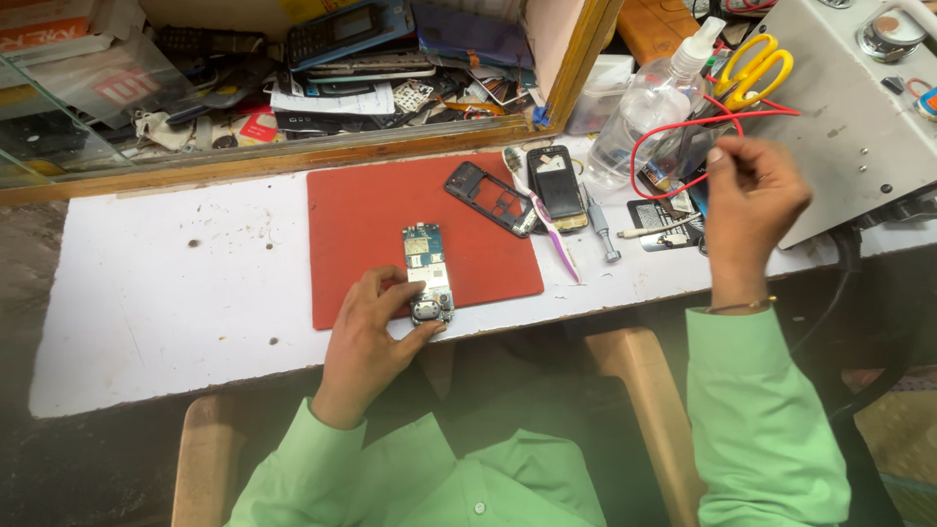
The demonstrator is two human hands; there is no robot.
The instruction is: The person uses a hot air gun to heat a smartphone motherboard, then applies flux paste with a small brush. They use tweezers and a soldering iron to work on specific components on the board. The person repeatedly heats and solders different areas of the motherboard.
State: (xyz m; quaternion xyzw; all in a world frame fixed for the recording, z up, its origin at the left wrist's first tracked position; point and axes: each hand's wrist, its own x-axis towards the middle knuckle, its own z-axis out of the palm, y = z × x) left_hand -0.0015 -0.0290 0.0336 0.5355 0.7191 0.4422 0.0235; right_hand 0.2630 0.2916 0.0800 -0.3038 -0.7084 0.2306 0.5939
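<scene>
Left hand pinches circuit board (on red mat).

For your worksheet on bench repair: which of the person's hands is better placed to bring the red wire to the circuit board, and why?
The right hand, probably: it already pinches the red wire, while the left hand steadies the circuit board on the red mat.

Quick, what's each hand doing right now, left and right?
Left hand: closed on the phone circuit board, pinning it on the red mat.
Right hand: pinched on the red wire.
</scene>
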